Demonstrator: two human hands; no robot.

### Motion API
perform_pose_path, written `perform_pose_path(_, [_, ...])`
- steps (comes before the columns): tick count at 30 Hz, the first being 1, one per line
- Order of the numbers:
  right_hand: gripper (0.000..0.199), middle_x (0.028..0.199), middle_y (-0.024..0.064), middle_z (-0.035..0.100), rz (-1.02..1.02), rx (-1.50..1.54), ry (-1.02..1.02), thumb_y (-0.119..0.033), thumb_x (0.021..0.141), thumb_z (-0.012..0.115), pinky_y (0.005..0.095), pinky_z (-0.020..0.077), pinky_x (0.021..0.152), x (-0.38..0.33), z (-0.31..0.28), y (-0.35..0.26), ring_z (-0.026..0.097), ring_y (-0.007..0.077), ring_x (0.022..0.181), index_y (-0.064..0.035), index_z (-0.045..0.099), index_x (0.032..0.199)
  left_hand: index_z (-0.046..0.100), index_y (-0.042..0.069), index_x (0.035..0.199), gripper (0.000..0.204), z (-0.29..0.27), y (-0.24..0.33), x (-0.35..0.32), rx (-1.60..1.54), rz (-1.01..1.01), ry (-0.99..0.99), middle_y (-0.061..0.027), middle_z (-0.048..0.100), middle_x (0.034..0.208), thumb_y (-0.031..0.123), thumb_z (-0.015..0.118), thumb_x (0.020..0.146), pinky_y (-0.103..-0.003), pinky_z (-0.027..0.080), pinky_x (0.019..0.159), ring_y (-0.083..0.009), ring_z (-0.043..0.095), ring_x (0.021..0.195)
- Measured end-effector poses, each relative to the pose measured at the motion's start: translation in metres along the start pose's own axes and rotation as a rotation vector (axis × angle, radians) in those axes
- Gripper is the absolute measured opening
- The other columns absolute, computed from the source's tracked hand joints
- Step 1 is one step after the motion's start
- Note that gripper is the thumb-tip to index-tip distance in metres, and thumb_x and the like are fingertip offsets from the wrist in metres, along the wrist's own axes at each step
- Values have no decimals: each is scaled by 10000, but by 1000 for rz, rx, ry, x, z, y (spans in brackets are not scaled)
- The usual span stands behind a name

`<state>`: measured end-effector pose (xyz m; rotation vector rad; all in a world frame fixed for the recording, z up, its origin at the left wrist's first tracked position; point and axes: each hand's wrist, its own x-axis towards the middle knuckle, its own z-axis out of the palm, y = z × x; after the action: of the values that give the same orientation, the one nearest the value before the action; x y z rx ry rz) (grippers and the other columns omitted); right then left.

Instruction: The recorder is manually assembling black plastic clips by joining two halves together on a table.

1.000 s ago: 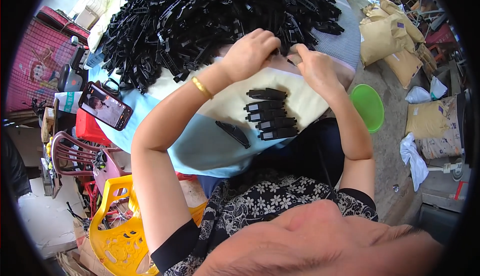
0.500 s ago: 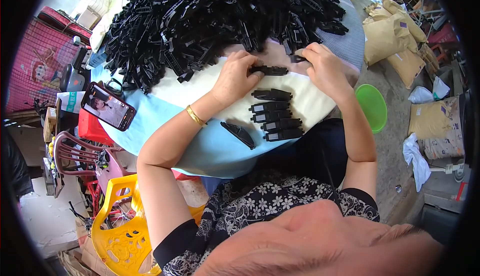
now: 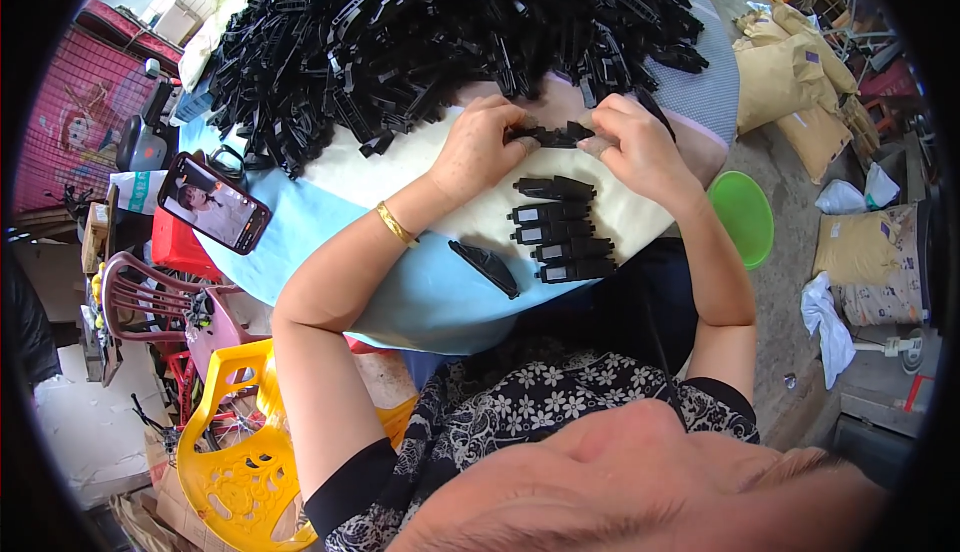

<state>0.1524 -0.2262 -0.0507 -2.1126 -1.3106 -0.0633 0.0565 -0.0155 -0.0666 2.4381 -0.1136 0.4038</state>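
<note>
Smooth, soft-looking cloth covers the rounded table (image 3: 345, 174), cream across the middle of the frame and pale blue toward the lower left, with a pinkish strip under the hands and a fine-textured grey-blue area at the upper right. Across the top of the frame spreads a tangled heap (image 3: 440, 42) of hard black plastic pieces, narrow and angular, some with slots, their edges catching the light. A glossy phone (image 3: 214, 202) with a lit screen sits at the left. A round, smooth green basin (image 3: 742, 219) stands on the grey floor at the right, below wrinkled brown sacks (image 3: 785, 77). At the lower left, a yellow plastic chair (image 3: 240, 472) shows cut-out scrollwork.

The black part (image 3: 552, 138) is just above the frame's centre, between the hands, lying nearly level. It is slim, dark and uneven in outline; the fingers hide both ends, so whether it is one piece or two cannot be told. The left hand (image 3: 482, 150) pinches its left end between thumb and fingers; the right hand (image 3: 637, 150) grips its right end likewise. Below them, five blocky black units (image 3: 553, 233) lie in a column, several with pale rectangular patches, and a curved black piece (image 3: 485, 268) rests slantwise to their left.
</note>
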Motion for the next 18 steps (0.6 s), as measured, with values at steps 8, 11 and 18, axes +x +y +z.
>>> perform_pose_path(8, [156, 855, 96, 558, -148, -191, 8, -105, 745, 678, 371, 466, 749, 4, -6, -1, 544, 274, 851, 2, 622, 845, 667, -17, 909, 206, 0, 2, 3, 17, 76, 19, -105, 583, 788, 80, 687, 729, -330, 465, 646, -234, 568, 723])
perform_pose_path(11, [165, 852, 102, 560, -236, -73, 65, -97, 723, 681, 373, 471, 745, 12, 13, -4, 551, 280, 857, 7, 629, 841, 680, 4, 865, 193, -1, 2, 5, -118, 5, -33, -127, 602, 814, 88, 706, 693, -368, 469, 735, -299, 561, 819])
perform_pose_path(18, [226, 940, 106, 596, -155, -35, 5, -97, 718, 710, 366, 476, 767, 1, 8, 2, 576, 288, 898, 11, 631, 900, 668, 3, 845, 188, -1, -1, 3, -200, 26, -112, -110, 586, 775, 69, 730, 681, -346, 470, 698, -271, 557, 759])
